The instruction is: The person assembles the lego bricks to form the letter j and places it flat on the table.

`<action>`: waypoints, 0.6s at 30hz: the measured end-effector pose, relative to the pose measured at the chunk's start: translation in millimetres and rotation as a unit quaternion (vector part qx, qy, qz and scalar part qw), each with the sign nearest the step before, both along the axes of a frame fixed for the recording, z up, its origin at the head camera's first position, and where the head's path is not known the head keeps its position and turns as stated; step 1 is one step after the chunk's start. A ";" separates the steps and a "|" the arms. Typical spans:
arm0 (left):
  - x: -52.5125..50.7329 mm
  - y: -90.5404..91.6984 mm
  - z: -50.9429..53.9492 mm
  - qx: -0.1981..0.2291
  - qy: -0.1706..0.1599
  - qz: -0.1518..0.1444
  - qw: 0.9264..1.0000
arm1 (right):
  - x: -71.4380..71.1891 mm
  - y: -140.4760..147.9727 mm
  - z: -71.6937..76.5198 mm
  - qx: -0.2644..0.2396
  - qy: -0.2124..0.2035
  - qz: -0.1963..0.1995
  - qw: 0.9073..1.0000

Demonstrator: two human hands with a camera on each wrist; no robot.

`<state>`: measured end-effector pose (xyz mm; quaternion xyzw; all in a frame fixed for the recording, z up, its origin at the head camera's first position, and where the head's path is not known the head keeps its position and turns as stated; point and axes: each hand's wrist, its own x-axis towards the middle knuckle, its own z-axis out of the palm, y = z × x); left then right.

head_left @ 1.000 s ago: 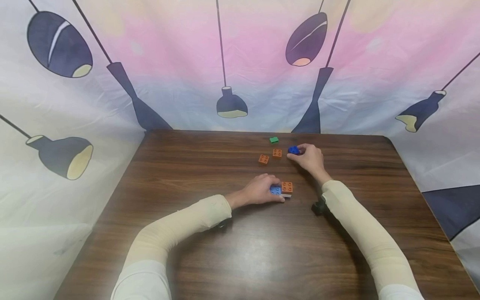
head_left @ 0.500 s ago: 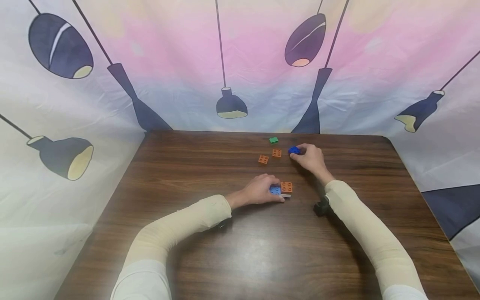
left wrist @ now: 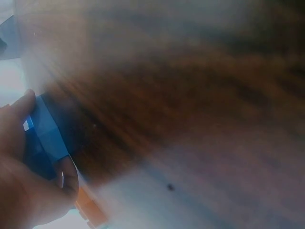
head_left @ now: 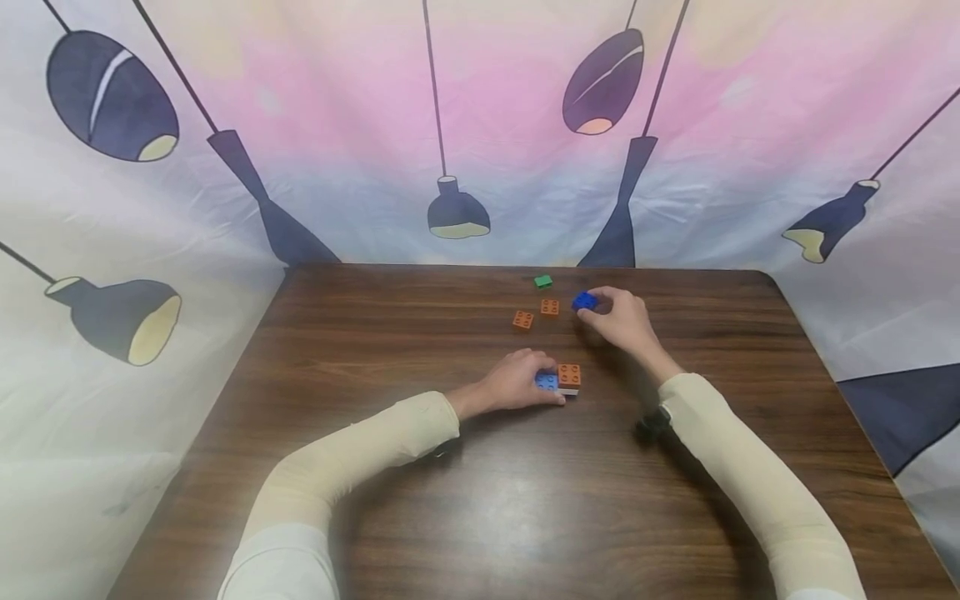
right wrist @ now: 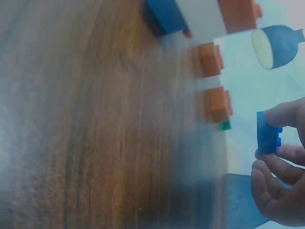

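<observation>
Right hand pinches dark-blue studded plastic brick between thumb and fingers, just right of two loose orange bricks; green brick behind. Left hand grips light-blue studded brick, partly hiding it; orange-and-white stack adjoins.

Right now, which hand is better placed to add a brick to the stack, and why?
Likely the right hand: it pinches the dark blue brick, while the left hand grips the stack.

Left hand gripping just below centre, right hand pinching higher and further right, both forearms sleeved
</observation>
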<state>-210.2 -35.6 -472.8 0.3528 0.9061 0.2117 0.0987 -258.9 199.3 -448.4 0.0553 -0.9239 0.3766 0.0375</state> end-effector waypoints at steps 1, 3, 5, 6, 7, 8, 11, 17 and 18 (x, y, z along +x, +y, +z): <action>-0.1 0.0 -0.2 0.000 0.001 0.000 1.000 | 2.6 -0.3 2.1 -0.005 0.003 0.002 1.000; -0.3 0.1 -0.6 -0.001 0.003 0.000 1.000 | 7.8 -0.7 5.9 -0.015 0.008 0.006 1.000; -0.1 0.1 -1.4 -0.001 0.004 0.000 1.000 | 13.5 -1.2 8.4 -0.021 0.012 0.010 1.000; 0.0 0.2 -1.5 -0.001 0.004 0.000 1.000 | 16.5 -1.5 9.5 -0.022 0.014 0.011 1.000; 0.0 0.2 -1.7 -0.001 0.005 0.000 1.000 | 19.5 -1.5 10.2 -0.021 0.017 0.013 1.000; -0.1 0.3 -1.9 -0.001 0.006 0.001 1.000 | 22.6 -1.5 10.9 -0.020 0.020 0.015 0.999; 0.0 0.3 -2.0 -0.003 0.007 0.000 1.000 | 32.2 -0.9 12.4 -0.013 0.028 0.023 0.999; -0.2 0.2 -2.9 0.001 0.009 0.000 1.000 | 51.4 -1.8 17.5 -0.004 0.039 0.045 0.998; -0.8 0.3 -3.1 0.003 0.010 -0.001 1.000 | 54.2 -2.2 18.3 -0.002 0.040 0.048 0.998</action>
